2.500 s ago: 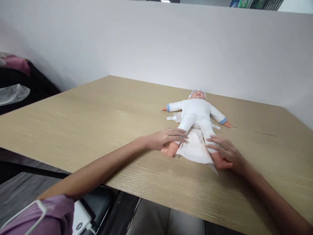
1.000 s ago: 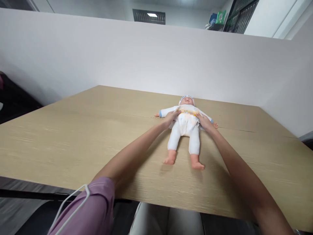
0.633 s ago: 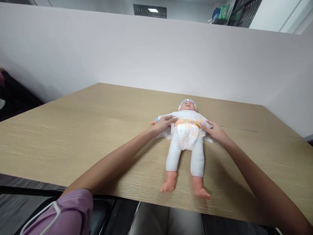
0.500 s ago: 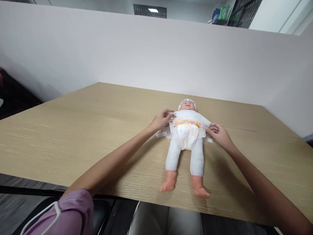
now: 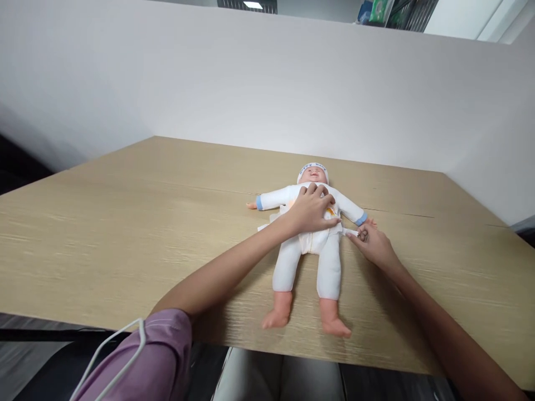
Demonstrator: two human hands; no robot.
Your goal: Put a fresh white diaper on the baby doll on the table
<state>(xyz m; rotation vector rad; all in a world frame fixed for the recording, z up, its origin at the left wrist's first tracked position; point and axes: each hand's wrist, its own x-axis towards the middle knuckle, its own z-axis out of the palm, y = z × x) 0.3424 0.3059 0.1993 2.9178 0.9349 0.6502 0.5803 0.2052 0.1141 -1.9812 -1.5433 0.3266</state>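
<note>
The diaper is covering the hips of the doll on the table. Now in from ten o'clock, the left hand is spreading unclenched across its front, seemingly steadying it; at three o'clock, the right hand is pinching a tab.

Fairly bright, cool light falls evenly over the worktop, leaving a faint sheen on its grain. A small light panel glares white at the top edge. Soft shadows lie beneath both forearms and beside the doll; the space under the worktop is dim. Wide-angle distortion stretches the purple sleeve near the bottom. Focus is moderate, with the lettering on the cap too small to read surely.
</note>
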